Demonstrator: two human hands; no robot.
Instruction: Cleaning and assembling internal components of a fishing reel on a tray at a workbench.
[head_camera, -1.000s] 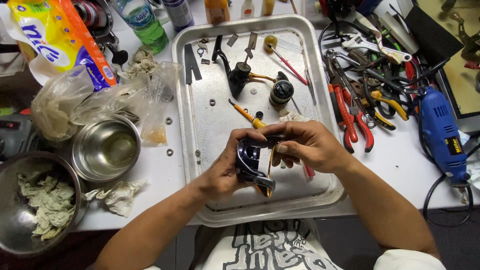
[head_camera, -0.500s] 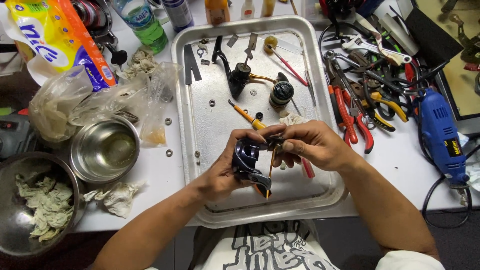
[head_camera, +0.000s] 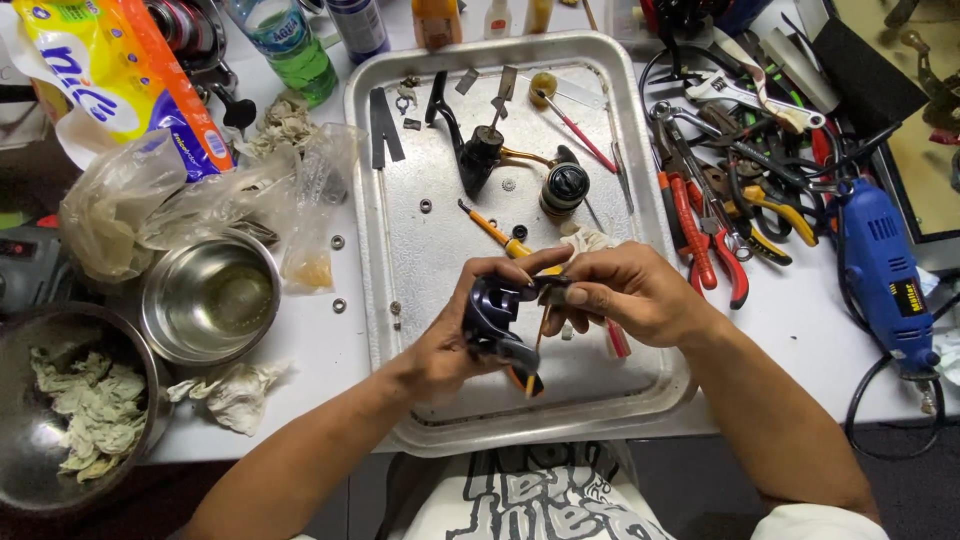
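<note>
So the left hand (head_camera: 450, 345) is wrapped around a dark glossy reel body (head_camera: 492, 320), fingers curled under it and thumb up over the top, holding it just above the near end of the metal tray (head_camera: 660, 300). The right hand (head_camera: 635, 295) has its fingertips pressed together, pinching a small dark piece right at the top edge of that body; I can't tell exactly what that little piece is. The housing looks like hard moulded stuff, stiff and fairly light, but shiny and probably a bit greasy, so I'd guess it's slippery. Cupping the rounded middle looks like the sane grip, not the thin sticking-out bits. An orange-handled tool pokes down below the hands, and I can't make out which hand has it. Around them it's busy: loose washers and tiny screws scattered on the tray, a yellow-handled screwdriver (head_camera: 490, 228) just beyond the hands, another black reel frame (head_camera: 478, 155) and a round spool (head_camera: 564, 190) further back. Red-handled pliers (head_camera: 700, 235) and a tool pile sit just off the tray's right edge, with a blue rotary tool (head_camera: 885, 275) beyond. Left of the tray: a steel bowl (head_camera: 208, 298), plastic bags, crumpled wipes. Small parts close under the hands look easy to knock.
</note>
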